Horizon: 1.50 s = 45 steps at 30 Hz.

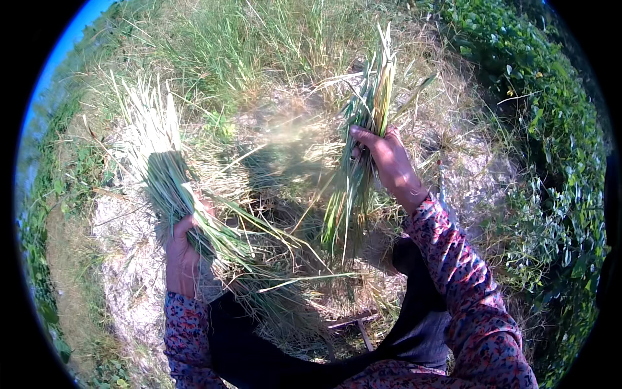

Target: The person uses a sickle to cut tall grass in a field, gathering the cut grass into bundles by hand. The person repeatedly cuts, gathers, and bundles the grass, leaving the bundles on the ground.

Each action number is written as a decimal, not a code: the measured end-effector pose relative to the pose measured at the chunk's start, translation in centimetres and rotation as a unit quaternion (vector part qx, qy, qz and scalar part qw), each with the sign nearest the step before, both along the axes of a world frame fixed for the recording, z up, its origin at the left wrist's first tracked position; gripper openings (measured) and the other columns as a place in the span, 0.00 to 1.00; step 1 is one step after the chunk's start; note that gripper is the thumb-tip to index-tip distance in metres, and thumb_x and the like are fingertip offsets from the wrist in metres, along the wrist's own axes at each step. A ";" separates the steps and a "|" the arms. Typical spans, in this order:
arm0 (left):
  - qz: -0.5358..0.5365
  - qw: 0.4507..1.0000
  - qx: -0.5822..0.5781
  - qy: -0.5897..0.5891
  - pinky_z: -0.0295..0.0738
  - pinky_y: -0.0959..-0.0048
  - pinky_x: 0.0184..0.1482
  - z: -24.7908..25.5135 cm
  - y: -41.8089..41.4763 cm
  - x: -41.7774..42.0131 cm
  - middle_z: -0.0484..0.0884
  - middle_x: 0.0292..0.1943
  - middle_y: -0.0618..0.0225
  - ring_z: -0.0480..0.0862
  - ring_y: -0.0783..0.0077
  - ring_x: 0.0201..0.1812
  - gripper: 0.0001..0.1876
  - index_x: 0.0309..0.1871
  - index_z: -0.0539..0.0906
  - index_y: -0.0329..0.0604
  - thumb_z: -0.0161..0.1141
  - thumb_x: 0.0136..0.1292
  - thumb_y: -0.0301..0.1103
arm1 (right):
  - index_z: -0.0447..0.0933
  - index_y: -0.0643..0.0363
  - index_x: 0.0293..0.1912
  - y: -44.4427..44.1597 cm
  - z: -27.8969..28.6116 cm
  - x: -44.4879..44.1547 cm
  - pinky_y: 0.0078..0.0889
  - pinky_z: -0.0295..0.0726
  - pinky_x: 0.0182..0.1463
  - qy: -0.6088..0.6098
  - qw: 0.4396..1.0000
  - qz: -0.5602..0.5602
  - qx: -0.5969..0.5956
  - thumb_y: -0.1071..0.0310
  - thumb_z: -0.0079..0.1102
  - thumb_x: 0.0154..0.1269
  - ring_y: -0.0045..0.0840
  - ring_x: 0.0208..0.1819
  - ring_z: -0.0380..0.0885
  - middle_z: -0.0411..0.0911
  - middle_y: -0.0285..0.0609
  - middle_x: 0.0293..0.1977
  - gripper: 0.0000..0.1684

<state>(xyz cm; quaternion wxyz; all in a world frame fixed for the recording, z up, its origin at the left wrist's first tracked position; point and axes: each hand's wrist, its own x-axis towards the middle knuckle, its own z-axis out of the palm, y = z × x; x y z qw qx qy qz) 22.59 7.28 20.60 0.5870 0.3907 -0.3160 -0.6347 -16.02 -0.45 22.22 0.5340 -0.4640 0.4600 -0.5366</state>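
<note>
My left hand [183, 243] grips a thick bundle of long grass stalks [167, 180]. Its pale ends fan upward in bright sun, while the leafy ends droop down to the right over my lap. In my right hand [388, 158] is a thinner bunch of green and yellowish grass [381, 102], raised higher and farther out. Its stalks point up and its blades hang below the fist. The two bunches are apart, with a few long blades stretching between them. Some fingers of both hands are hidden behind the stalks.
Loose cut grass [291, 316] lies between my dark-clothed legs, near some thin wooden pieces [352, 321]. Dry straw covers the pale ground before me. Tall grass [233, 44] stands beyond it, and a leafy green hedge [549, 121] runs along the right. A slender bluish object [441, 182] stands beside my right forearm.
</note>
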 end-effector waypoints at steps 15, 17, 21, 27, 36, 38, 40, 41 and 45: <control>-0.105 0.988 0.108 -0.035 0.81 0.68 0.46 -3.8 -1.3 -13.4 0.81 0.44 0.57 0.83 0.66 0.43 0.25 0.58 0.69 0.30 0.54 0.54 0.17 | 0.76 0.66 0.36 1.0 -2.4 5.6 0.33 0.68 0.24 0.078 0.988 0.084 -0.102 0.65 0.51 0.60 0.21 0.18 0.67 0.72 0.40 0.17 0.12; -0.091 0.987 0.111 -0.069 0.82 0.68 0.44 -4.1 -1.4 -13.6 0.81 0.43 0.56 0.84 0.66 0.41 0.25 0.58 0.70 0.30 0.53 0.53 0.16 | 0.75 0.65 0.41 0.2 -5.1 6.2 0.33 0.71 0.26 -0.021 0.990 0.067 -0.123 0.67 0.51 0.59 0.23 0.22 0.71 0.73 0.44 0.22 0.13; -0.108 0.986 0.104 -0.067 0.83 0.71 0.40 -2.5 -1.3 -15.6 0.80 0.40 0.61 0.83 0.68 0.37 0.20 0.53 0.72 0.34 0.55 0.55 0.18 | 0.74 0.64 0.47 0.4 -5.5 5.7 0.37 0.76 0.30 0.160 0.959 0.010 -0.232 0.76 0.55 0.50 0.37 0.28 0.77 0.76 0.55 0.31 0.20; -0.069 0.989 0.116 -0.067 0.84 0.70 0.35 -0.5 -1.0 -16.6 0.79 0.36 0.62 0.83 0.68 0.32 0.18 0.49 0.73 0.32 0.54 0.52 0.17 | 0.75 0.64 0.44 0.8 -3.6 6.3 0.37 0.77 0.34 0.150 0.943 -0.017 -0.298 0.83 0.54 0.45 0.41 0.32 0.78 0.77 0.53 0.34 0.22; -0.066 0.987 0.121 -0.078 0.82 0.71 0.34 -0.4 -1.2 -17.2 0.78 0.38 0.62 0.82 0.69 0.33 0.20 0.51 0.73 0.32 0.56 0.52 0.17 | 0.71 0.59 0.53 0.7 -4.7 6.4 0.37 0.81 0.38 0.232 0.950 -0.045 -0.203 0.75 0.54 0.49 0.39 0.32 0.79 0.77 0.53 0.39 0.27; -0.062 0.990 0.104 -0.073 0.82 0.72 0.35 -0.5 -1.4 -17.7 0.78 0.38 0.62 0.82 0.69 0.33 0.20 0.51 0.73 0.31 0.56 0.52 0.17 | 0.70 0.58 0.55 0.8 -5.3 6.0 0.38 0.79 0.44 0.253 0.948 -0.029 -0.189 0.73 0.54 0.51 0.41 0.37 0.79 0.76 0.55 0.42 0.28; -0.055 0.992 0.093 -0.067 0.82 0.72 0.35 -0.4 -1.6 -17.4 0.79 0.37 0.62 0.82 0.69 0.33 0.19 0.50 0.73 0.31 0.56 0.52 0.17 | 0.69 0.57 0.58 1.6 -3.5 5.4 0.41 0.77 0.52 0.258 0.944 0.018 -0.203 0.71 0.53 0.52 0.43 0.45 0.78 0.75 0.57 0.47 0.30; -0.052 0.993 0.091 -0.062 0.82 0.72 0.35 -0.4 -1.7 -17.2 0.79 0.37 0.62 0.82 0.69 0.33 0.19 0.50 0.73 0.31 0.56 0.52 0.17 | 0.68 0.57 0.59 1.5 -4.0 5.9 0.42 0.74 0.55 0.270 0.941 0.015 -0.202 0.70 0.53 0.53 0.44 0.48 0.75 0.73 0.58 0.50 0.30; -0.064 0.992 0.111 -0.012 0.81 0.68 0.43 -2.8 -2.8 -14.8 0.80 0.46 0.62 0.82 0.67 0.41 0.25 0.56 0.72 0.35 0.54 0.51 0.15 | 0.67 0.53 0.61 1.9 -3.4 6.1 0.43 0.69 0.62 0.304 0.943 0.041 -0.128 0.69 0.52 0.55 0.48 0.56 0.71 0.68 0.60 0.56 0.31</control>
